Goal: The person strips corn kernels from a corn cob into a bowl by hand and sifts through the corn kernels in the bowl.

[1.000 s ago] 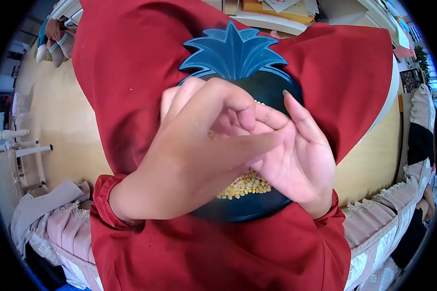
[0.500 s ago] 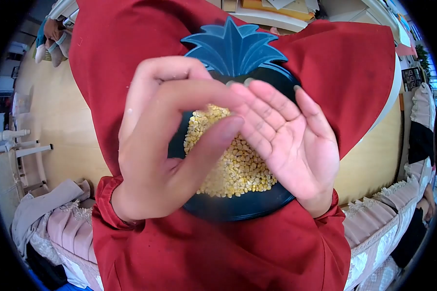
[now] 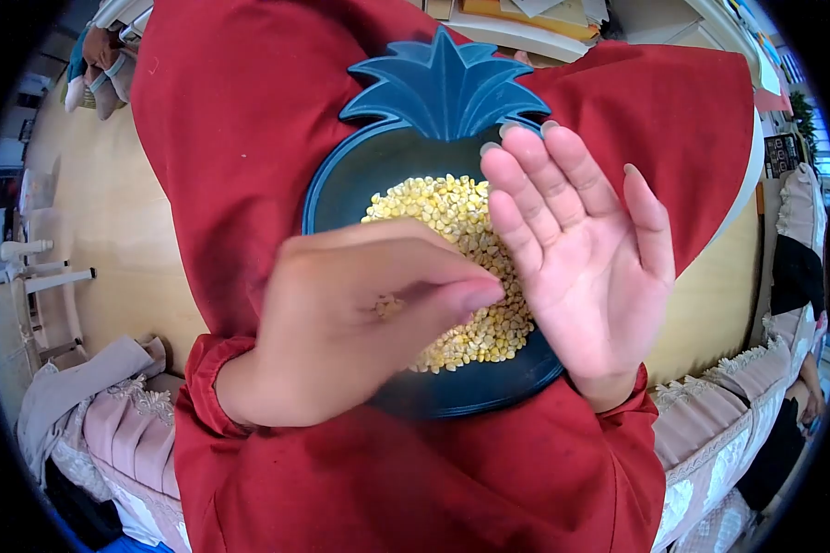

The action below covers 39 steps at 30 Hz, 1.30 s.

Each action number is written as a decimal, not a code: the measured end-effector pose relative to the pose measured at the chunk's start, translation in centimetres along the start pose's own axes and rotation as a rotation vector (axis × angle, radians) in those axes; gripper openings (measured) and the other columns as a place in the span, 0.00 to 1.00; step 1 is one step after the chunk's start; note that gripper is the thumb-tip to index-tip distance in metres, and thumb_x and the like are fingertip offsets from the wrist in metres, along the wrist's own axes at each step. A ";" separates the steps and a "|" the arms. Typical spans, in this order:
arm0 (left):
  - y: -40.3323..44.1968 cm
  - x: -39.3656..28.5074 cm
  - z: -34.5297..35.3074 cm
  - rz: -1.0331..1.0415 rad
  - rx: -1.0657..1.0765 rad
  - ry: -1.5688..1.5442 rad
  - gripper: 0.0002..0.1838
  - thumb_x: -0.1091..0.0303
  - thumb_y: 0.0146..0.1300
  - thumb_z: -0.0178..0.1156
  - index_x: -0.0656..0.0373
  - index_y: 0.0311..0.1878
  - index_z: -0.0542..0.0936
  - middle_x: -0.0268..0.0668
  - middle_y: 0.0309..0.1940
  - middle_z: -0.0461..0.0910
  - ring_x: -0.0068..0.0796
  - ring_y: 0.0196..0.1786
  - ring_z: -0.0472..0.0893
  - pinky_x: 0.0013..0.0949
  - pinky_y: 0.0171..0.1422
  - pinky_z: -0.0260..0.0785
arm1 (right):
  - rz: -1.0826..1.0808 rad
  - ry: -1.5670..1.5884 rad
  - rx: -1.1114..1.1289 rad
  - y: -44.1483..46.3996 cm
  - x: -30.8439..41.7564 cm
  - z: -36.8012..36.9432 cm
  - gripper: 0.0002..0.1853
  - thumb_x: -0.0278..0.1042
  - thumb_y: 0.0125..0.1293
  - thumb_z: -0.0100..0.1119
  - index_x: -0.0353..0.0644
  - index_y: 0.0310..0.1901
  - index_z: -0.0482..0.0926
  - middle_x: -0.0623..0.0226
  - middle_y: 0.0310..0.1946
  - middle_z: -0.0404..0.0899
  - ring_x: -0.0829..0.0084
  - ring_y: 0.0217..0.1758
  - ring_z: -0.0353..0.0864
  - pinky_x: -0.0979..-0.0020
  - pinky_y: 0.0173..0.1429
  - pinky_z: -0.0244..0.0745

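Note:
A dark blue-green pineapple-shaped tray point(image 3: 341, 189) lies on the lap and holds a heap of yellow corn kernels point(image 3: 480, 346). Over the left part of the heap is my left hand point(image 3: 341, 318), back upward and blurred, with thumb and fingertips pinched together. Whatever may be between those tips is hidden. My right hand point(image 3: 586, 249) is raised above the tray's right side, palm up, fingers spread, with nothing on the palm. The two hands are apart, and together they cover part of the corn and the tray's right rim.
Red cloth point(image 3: 415, 479) covers the lap around the tray. A pale pink couch with lace trim point(image 3: 710, 415) runs behind on both sides. At the left are a white stool point(image 3: 51, 276) and a grey garment point(image 3: 83, 392). Another person's arm point(image 3: 807, 387) shows at the far right.
My left hand has moved down and away from the right palm, its fingers closing from a loose curl to a pinch. My right hand has shifted slightly right and up, baring more corn.

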<state>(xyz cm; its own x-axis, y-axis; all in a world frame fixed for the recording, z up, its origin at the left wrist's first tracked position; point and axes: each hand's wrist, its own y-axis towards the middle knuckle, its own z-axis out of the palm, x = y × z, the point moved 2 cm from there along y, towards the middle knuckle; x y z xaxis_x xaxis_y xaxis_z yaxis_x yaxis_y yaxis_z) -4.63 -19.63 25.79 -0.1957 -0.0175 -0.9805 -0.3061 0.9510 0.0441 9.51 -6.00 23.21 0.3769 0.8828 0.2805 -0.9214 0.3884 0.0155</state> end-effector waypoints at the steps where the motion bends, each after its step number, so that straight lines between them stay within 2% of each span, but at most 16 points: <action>1: -0.5 -0.1 -0.4 -0.048 -0.050 -0.164 0.07 0.72 0.66 0.70 0.68 0.36 0.87 0.48 0.34 0.86 0.34 0.33 0.88 0.30 0.38 0.80 | 0.004 -0.101 0.029 0.1 0.6 -0.4 0.33 0.47 0.85 0.31 0.28 0.79 0.54 0.38 0.82 0.48 0.46 0.87 0.43 0.50 0.89 0.40; 2: -0.9 0.0 -1.0 -0.096 -0.101 -0.328 0.09 0.72 0.67 0.69 0.69 0.35 0.86 0.50 0.35 0.86 0.35 0.33 0.88 0.30 0.37 0.82 | 0.007 -0.122 -0.014 0.1 0.7 -0.2 0.32 0.44 0.84 0.33 0.26 0.78 0.54 0.34 0.80 0.50 0.43 0.86 0.46 0.50 0.88 0.43; 3: -1.2 0.8 -1.5 -0.045 -0.037 -0.485 0.13 0.67 0.74 0.63 0.71 0.39 0.85 0.55 0.36 0.85 0.40 0.29 0.88 0.33 0.34 0.84 | 0.010 -0.143 -0.058 0.1 0.8 0.2 0.32 0.42 0.84 0.34 0.24 0.77 0.54 0.30 0.79 0.52 0.41 0.85 0.48 0.49 0.88 0.47; 5: -1.9 0.8 -1.6 -0.162 -0.112 -0.654 0.15 0.64 0.77 0.60 0.71 0.42 0.83 0.55 0.37 0.85 0.38 0.27 0.87 0.33 0.31 0.83 | 0.056 -0.398 0.015 0.3 1.6 0.3 0.31 0.40 0.83 0.35 0.23 0.76 0.55 0.29 0.77 0.54 0.41 0.84 0.53 0.49 0.87 0.50; 9: -2.4 1.6 -1.8 -0.185 -0.105 -0.759 0.15 0.63 0.81 0.53 0.69 0.48 0.78 0.55 0.42 0.84 0.39 0.33 0.88 0.33 0.36 0.84 | 0.004 -1.070 -0.021 0.5 2.5 1.5 0.25 0.34 0.79 0.45 0.22 0.69 0.66 0.37 0.66 0.74 0.53 0.70 0.76 0.59 0.75 0.69; 12: -2.1 1.9 -1.7 -0.129 -0.108 -0.729 0.14 0.64 0.82 0.51 0.67 0.50 0.76 0.55 0.46 0.84 0.41 0.41 0.89 0.34 0.44 0.85 | 0.111 -1.409 -0.023 0.9 2.2 2.3 0.17 0.25 0.77 0.51 0.26 0.62 0.75 0.52 0.57 0.82 0.68 0.59 0.82 0.69 0.65 0.75; 13: -2.1 1.9 -1.7 -0.112 -0.106 -0.707 0.13 0.64 0.82 0.51 0.67 0.51 0.76 0.55 0.47 0.83 0.41 0.43 0.89 0.35 0.47 0.85 | 0.045 -1.470 0.032 1.1 1.6 1.6 0.14 0.17 0.73 0.53 0.28 0.57 0.79 0.57 0.53 0.83 0.70 0.55 0.82 0.71 0.61 0.76; 14: -2.0 1.9 -1.7 -0.124 -0.108 -0.697 0.14 0.63 0.82 0.51 0.67 0.51 0.76 0.55 0.47 0.83 0.42 0.44 0.89 0.36 0.48 0.85 | 0.025 -1.733 0.190 1.7 1.8 1.8 0.14 0.13 0.68 0.56 0.31 0.54 0.81 0.57 0.51 0.83 0.68 0.52 0.84 0.70 0.56 0.78; 16: -1.9 1.8 -1.5 -0.152 -0.112 -0.679 0.14 0.63 0.82 0.50 0.67 0.52 0.75 0.56 0.48 0.83 0.42 0.44 0.89 0.37 0.50 0.85 | -0.017 -1.875 0.292 2.0 1.3 1.1 0.15 0.12 0.61 0.62 0.32 0.50 0.82 0.57 0.46 0.81 0.62 0.49 0.85 0.68 0.52 0.79; 19: -1.9 1.7 -1.3 -0.142 -0.168 -0.628 0.15 0.62 0.82 0.52 0.67 0.50 0.76 0.57 0.49 0.83 0.43 0.44 0.89 0.38 0.50 0.85 | -0.065 -2.040 0.342 2.3 0.5 0.4 0.10 0.18 0.59 0.63 0.31 0.43 0.79 0.52 0.36 0.76 0.50 0.43 0.80 0.60 0.50 0.78; 22: -2.1 2.3 -1.3 -0.064 -0.164 -0.651 0.12 0.65 0.79 0.56 0.67 0.49 0.77 0.59 0.50 0.83 0.41 0.43 0.89 0.37 0.49 0.84 | 0.032 -2.087 0.352 2.4 0.5 0.4 0.08 0.18 0.57 0.64 0.31 0.39 0.79 0.53 0.33 0.75 0.52 0.42 0.80 0.59 0.50 0.78; 25: -2.2 2.4 -1.3 0.023 -0.160 -0.599 0.08 0.71 0.76 0.61 0.67 0.46 0.77 0.59 0.49 0.84 0.37 0.41 0.88 0.34 0.48 0.83 | 0.028 -2.103 0.382 2.3 0.7 -0.1 0.10 0.16 0.56 0.69 0.33 0.40 0.82 0.58 0.36 0.79 0.57 0.40 0.83 0.63 0.45 0.79; 28: -2.2 2.2 -1.1 0.065 -0.202 -0.483 0.05 0.75 0.73 0.62 0.68 0.45 0.80 0.58 0.50 0.84 0.33 0.40 0.88 0.32 0.47 0.82 | 0.071 -2.016 0.267 2.2 1.1 0.2 0.07 0.17 0.58 0.70 0.32 0.39 0.84 0.61 0.37 0.80 0.65 0.35 0.83 0.69 0.42 0.78; 31: -2.0 2.0 -1.5 0.033 -0.208 -0.347 0.06 0.76 0.74 0.61 0.69 0.47 0.83 0.55 0.52 0.84 0.33 0.43 0.88 0.33 0.50 0.83 | 0.181 -1.815 0.163 2.0 2.1 1.5 0.05 0.18 0.61 0.70 0.31 0.39 0.86 0.63 0.38 0.82 0.75 0.35 0.83 0.74 0.40 0.76; 34: -1.7 2.1 -1.2 0.084 -0.168 -0.188 0.09 0.77 0.74 0.60 0.69 0.50 0.86 0.53 0.55 0.84 0.35 0.46 0.89 0.33 0.53 0.83 | 0.174 -1.542 0.072 1.7 2.5 1.0 0.05 0.18 0.63 0.70 0.30 0.41 0.88 0.63 0.40 0.83 0.79 0.37 0.82 0.78 0.40 0.74; 39: -1.8 1.5 -0.8 -0.059 -0.153 -0.231 0.11 0.76 0.75 0.60 0.70 0.54 0.85 0.51 0.51 0.87 0.35 0.47 0.90 0.32 0.53 0.84 | 0.111 -1.462 0.054 1.8 2.5 1.8 0.06 0.17 0.62 0.69 0.29 0.40 0.88 0.61 0.39 0.83 0.77 0.37 0.82 0.78 0.41 0.74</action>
<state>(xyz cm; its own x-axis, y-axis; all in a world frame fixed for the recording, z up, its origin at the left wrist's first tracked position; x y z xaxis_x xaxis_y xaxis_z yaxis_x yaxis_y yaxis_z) -5.10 -21.57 24.40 0.0392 0.0159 -0.9991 -0.4515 0.8922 -0.0035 8.67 -3.57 25.68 -0.0940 -0.1538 0.9836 -0.9533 0.2987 -0.0444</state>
